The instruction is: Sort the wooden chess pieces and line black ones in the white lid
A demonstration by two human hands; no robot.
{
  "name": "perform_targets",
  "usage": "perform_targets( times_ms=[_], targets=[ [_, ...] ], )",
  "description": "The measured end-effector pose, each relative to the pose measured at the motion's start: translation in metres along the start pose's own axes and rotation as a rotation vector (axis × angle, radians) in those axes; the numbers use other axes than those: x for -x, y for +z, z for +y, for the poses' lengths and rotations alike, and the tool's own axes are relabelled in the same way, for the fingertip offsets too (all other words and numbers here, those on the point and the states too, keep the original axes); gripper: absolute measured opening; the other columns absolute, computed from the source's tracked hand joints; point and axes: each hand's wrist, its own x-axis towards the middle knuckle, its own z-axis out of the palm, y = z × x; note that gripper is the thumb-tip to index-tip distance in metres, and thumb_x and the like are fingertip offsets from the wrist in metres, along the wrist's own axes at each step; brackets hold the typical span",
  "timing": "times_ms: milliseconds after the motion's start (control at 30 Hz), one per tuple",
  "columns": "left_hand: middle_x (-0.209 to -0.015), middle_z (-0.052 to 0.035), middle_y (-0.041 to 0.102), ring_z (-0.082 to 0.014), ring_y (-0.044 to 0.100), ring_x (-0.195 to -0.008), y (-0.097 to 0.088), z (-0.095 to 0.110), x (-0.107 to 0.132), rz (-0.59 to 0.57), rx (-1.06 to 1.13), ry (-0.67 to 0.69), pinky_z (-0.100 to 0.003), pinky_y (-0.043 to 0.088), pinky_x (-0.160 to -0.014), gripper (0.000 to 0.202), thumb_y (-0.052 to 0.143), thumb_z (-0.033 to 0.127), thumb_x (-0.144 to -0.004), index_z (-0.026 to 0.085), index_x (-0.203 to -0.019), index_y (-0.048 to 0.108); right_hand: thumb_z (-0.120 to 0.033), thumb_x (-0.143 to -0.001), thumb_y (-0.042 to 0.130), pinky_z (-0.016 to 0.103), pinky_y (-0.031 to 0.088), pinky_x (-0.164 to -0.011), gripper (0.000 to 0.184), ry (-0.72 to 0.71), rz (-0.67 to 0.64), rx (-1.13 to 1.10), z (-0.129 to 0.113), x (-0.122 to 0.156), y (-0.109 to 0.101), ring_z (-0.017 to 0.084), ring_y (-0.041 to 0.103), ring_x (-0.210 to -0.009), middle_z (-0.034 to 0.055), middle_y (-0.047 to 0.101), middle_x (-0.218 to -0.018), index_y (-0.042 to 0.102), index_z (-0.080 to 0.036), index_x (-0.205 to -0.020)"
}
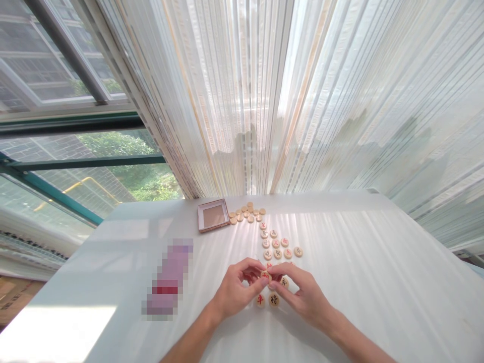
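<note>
Round wooden chess pieces with red or black characters lie face up on a white table. My left hand and my right hand meet over the near group, and both pinch one red-marked piece between thumbs and fingertips. Just below them lie a red-marked piece and a black-marked piece, and another piece rests by my right thumb. Farther off, a cluster of face-up pieces lies in loose rows. At the back, a pile of plain pieces sits beside a small square box.
A blurred pink and red object lies on the table to the left of my hands. Sheer white curtains hang behind the table's far edge. A window stands at the left.
</note>
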Motion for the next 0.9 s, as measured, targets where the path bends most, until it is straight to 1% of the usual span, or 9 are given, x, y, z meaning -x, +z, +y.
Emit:
perform_targets(
  times_ms=[67,167,300,400,567,700,900],
  targets=[
    [-0.081,-0.0062,0.075,-0.0159,0.068,-0.069,0.0000,-0.0029,0.0007,-0.002,0.026,-0.022,-0.024,0.055,-0.061,0.028,0.075,0.039,-0.085,0.015,-0.097,0.069,-0.027,-0.097,0.062,0.031,0.057,-0.078,0.016,-0.030,-0.010,0.028,0.0005,0.0016,0.0011,0.018,0.070,-0.083,0.0045,0.075,-0.096,0.067,-0.025,-0.112],
    [-0.077,-0.0056,0.075,-0.0144,0.067,-0.062,0.0009,-0.0058,0.0019,-0.003,0.059,-0.031,-0.023,0.053,-0.057,0.026,0.077,0.038,-0.083,0.015,-0.091,0.067,-0.027,-0.097,0.062,0.031,0.057,-0.077,0.014,-0.052,-0.028,0.082,0.0021,0.0037,0.0021,0.019,0.070,-0.083,0.0049,0.075,-0.094,0.068,-0.025,-0.110],
    [-0.081,-0.0076,0.078,-0.0143,0.068,-0.060,0.0032,-0.0062,0.0027,0.008,0.060,-0.016,-0.024,0.054,-0.056,0.025,0.076,0.038,-0.085,0.015,-0.088,0.067,-0.029,-0.096,0.064,0.031,0.056,-0.074,0.013,-0.095,-0.027,0.138,0.0062,0.0047,0.0033,0.020,0.071,-0.082,0.0053,0.075,-0.094,0.067,-0.025,-0.108],
    [-0.079,-0.0075,0.077,-0.0146,0.069,-0.058,0.0041,-0.0055,0.0028,0.026,0.041,-0.010,-0.024,0.055,-0.055,0.025,0.075,0.039,-0.086,0.015,-0.085,0.067,-0.029,-0.096,0.063,0.031,0.056,-0.072,0.012,-0.117,-0.025,0.154,0.0081,0.0046,0.0044,0.020,0.070,-0.080,0.0049,0.075,-0.093,0.067,-0.026,-0.107],
    [-0.077,-0.0063,0.077,-0.0141,0.070,-0.056,0.0026,-0.0034,0.0022,0.048,0.000,-0.015,-0.022,0.053,-0.055,0.025,0.069,0.039,-0.090,0.015,-0.084,0.066,-0.030,-0.096,0.064,0.031,0.057,-0.077,0.018,-0.080,-0.015,0.127,0.0085,0.0049,0.0057,0.020,0.071,-0.084,0.0041,0.075,-0.096,0.066,-0.027,-0.114],
    [-0.075,-0.0061,0.077,-0.0156,0.072,-0.059,0.0001,-0.0016,0.0023,0.026,-0.030,-0.020,-0.024,0.054,-0.060,0.025,0.062,0.039,-0.096,0.015,-0.089,0.067,-0.030,-0.096,0.064,0.031,0.058,-0.079,0.020,-0.059,0.010,0.108,0.0091,0.0047,0.0050,0.020,0.071,-0.085,0.0045,0.075,-0.097,0.066,-0.026,-0.116],
    [-0.068,-0.0048,0.074,-0.0173,0.072,-0.062,-0.0019,-0.0020,0.0043,-0.001,-0.030,0.027,-0.028,0.057,-0.068,0.023,0.054,0.034,-0.100,0.014,-0.102,0.066,-0.030,-0.095,0.064,0.032,0.060,-0.079,0.021,-0.034,0.045,0.101,0.0077,0.0025,0.0028,0.021,0.072,-0.086,0.0058,0.076,-0.097,0.067,-0.025,-0.115]
  ],
)
